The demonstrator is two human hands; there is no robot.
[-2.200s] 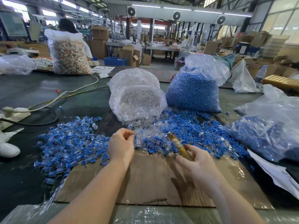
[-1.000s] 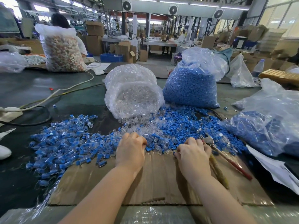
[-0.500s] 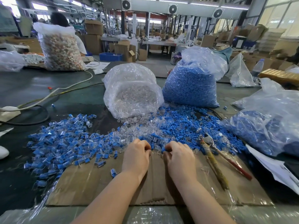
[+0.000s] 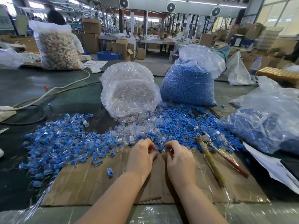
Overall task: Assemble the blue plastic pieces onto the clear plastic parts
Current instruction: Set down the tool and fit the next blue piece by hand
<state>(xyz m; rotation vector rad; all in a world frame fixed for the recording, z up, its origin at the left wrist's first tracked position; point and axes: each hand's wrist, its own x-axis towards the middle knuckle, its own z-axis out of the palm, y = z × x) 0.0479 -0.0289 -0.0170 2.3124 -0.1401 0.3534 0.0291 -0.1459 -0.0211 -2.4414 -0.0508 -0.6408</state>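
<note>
My left hand (image 4: 142, 156) and my right hand (image 4: 179, 158) meet at the near edge of the mixed pile, fingers curled toward each other. My right fingertips pinch a small blue piece (image 4: 167, 148). My left fingers curl round a clear part (image 4: 159, 156), mostly hidden by the hand. Loose blue pieces (image 4: 182, 122) and clear parts (image 4: 129, 135) lie spread just beyond my hands. Assembled blue-and-clear pieces (image 4: 56, 143) are heaped to the left, and one assembled piece (image 4: 110, 172) lies alone on the cardboard (image 4: 90, 186).
A bag of clear parts (image 4: 129, 91) and a bag of blue pieces (image 4: 186, 84) stand behind the pile. Another plastic bag with blue pieces (image 4: 267, 120) lies at right. Pliers (image 4: 212, 157) rest on the cardboard right of my right hand. Cables (image 4: 48, 92) run at left.
My right hand has put the pliers down on the cardboard and moved left to meet my left hand at the pile's edge. A single assembled piece now lies on the cardboard.
</note>
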